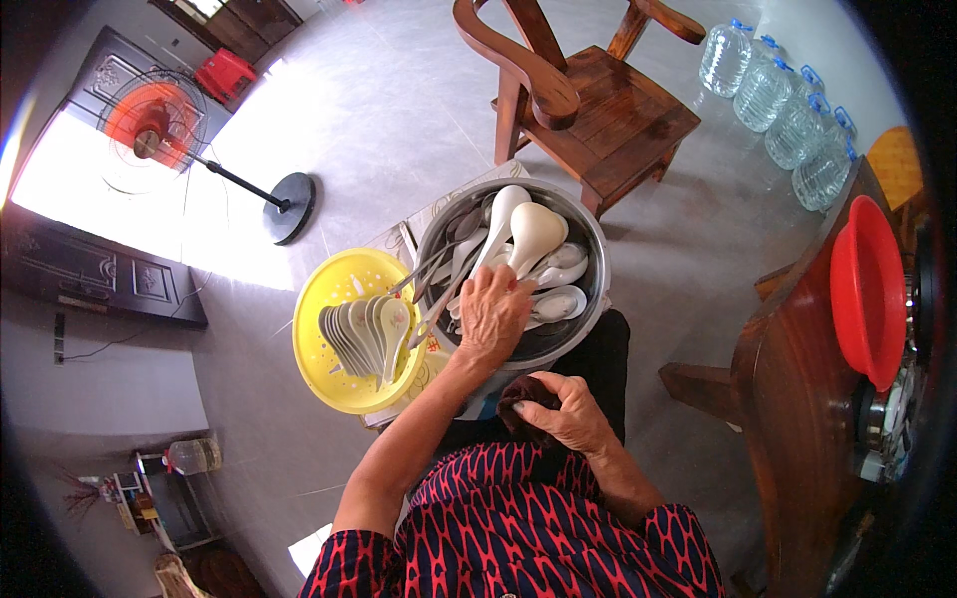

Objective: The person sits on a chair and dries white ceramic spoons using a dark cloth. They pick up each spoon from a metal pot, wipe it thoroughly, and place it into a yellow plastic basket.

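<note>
My left hand [495, 318] reaches into a round steel basin [599, 299], its fingers down among the spoons, so whether they grip one is hidden. Two white ladles [534, 228] lie on top of the heap. Around them are white soup spoons [557, 305] and metal spoons [465, 224] with long handles. Close to my lap, my right hand [572, 411] holds a bunched dark brown cloth [527, 407]. Left of the basin, a yellow plastic colander [310, 288] contains a nested row of white soup spoons [366, 333], the front one with a floral print.
A wooden armchair [598, 112] stands beyond the basin. Several large water bottles [777, 105] line the wall. On the wooden table [792, 404] at right is a red plastic basin [867, 291]. A pedestal fan [288, 205] stands at far left.
</note>
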`<state>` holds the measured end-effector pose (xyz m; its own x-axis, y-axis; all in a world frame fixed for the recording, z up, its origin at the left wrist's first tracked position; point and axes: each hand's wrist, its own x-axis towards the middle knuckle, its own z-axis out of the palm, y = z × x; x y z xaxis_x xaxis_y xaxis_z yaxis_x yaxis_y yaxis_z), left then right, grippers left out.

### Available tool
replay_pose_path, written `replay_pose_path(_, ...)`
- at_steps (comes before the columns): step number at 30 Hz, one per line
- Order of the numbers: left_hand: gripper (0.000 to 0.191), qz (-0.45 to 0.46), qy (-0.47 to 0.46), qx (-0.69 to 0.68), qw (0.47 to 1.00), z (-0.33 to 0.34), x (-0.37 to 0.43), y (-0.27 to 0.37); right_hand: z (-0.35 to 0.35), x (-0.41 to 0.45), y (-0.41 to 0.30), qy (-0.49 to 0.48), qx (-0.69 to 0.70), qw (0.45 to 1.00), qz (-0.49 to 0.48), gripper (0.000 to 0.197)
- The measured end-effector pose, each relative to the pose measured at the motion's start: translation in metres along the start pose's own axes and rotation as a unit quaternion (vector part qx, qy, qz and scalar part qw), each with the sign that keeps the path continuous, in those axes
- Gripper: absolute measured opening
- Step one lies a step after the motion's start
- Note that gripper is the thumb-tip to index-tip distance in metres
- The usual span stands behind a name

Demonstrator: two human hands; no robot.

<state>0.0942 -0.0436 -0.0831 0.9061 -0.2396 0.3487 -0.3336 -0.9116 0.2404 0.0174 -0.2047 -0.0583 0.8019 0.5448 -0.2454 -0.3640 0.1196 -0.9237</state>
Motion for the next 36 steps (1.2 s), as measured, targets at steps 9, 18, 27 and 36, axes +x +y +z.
replay_pose_path(9, 0.032, -0.015, -0.01, 0.048, 0.999, 0.021, 0.016, 0.006, -0.007, -0.004, 0.002, -0.005, -0.021, 1.0, -0.008, 0.026)
replay_pose_path(18, 0.043, -0.05, -0.042, 0.028, 0.997, 0.036, 0.015, 0.004, -0.004, -0.005, 0.003, 0.017, 0.005, 1.0, -0.006, 0.024)
replay_pose_path(27, 0.038, -0.082, -0.051, 0.023, 0.995, 0.037, 0.012, 0.009, -0.005, -0.008, 0.001, 0.023, 0.015, 1.0, -0.003, 0.024)
replay_pose_path(36, 0.032, -0.105, -0.019, -0.127, 0.986, 0.031, 0.013, -0.001, -0.007, -0.011, -0.001, 0.029, 0.005, 1.0, -0.006, 0.023)
